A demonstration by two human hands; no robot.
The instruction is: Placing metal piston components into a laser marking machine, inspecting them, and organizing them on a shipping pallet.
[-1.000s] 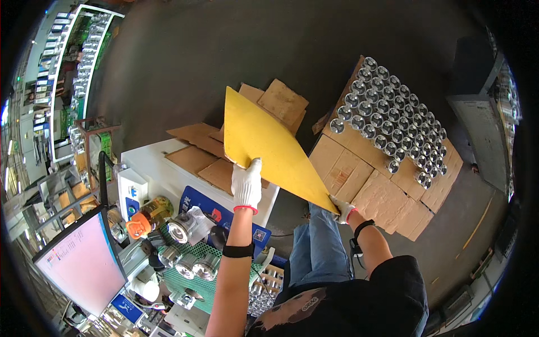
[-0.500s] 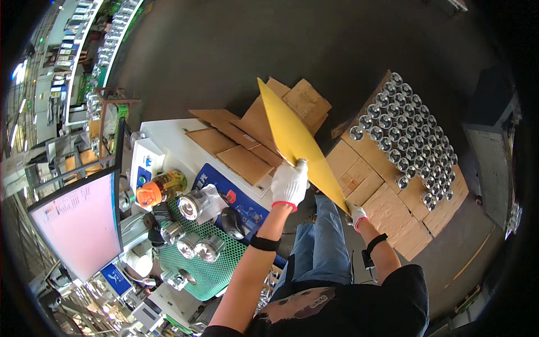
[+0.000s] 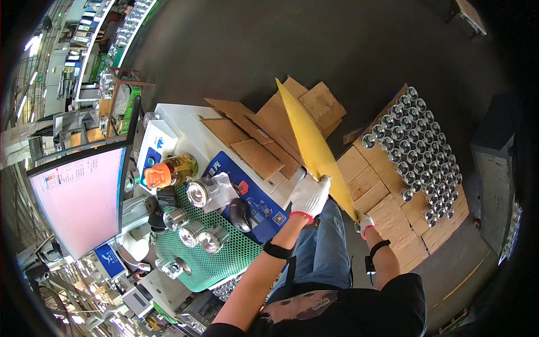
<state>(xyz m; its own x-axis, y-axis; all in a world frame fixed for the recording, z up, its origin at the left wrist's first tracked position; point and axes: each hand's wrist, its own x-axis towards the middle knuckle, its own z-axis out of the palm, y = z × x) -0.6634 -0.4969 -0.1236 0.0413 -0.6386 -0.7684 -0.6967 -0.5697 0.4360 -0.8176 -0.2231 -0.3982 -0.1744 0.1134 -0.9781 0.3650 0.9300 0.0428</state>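
Observation:
A large yellow sheet (image 3: 314,151) stands tilted in front of me, seen nearly edge-on. My left hand (image 3: 310,195), in a white knit glove with a red cuff, grips its left edge, the thumb on the yellow face. Lower down, my right hand (image 3: 364,222), gloved alike, is closed on the sheet's near right corner; its fingers are partly hidden. Beyond the sheet's left side lie unfolded brown cardboard boxes (image 3: 261,135), partly over the white desk. To the right, rows of shiny metal cups (image 3: 418,140) stand on a layer of brown cartons (image 3: 387,216).
On the desk at left are a monitor (image 3: 81,196), an orange-capped bottle (image 3: 171,171), a black mouse (image 3: 240,214), a blue mat (image 3: 255,199) and several metal parts (image 3: 213,238) on a green mesh mat (image 3: 196,269). A grey cabinet (image 3: 494,188) stands far right.
The view has shifted, so most things sit slightly farther right in it. Both hands keep hold of the yellow sheet, which looks a little narrower and more edge-on.

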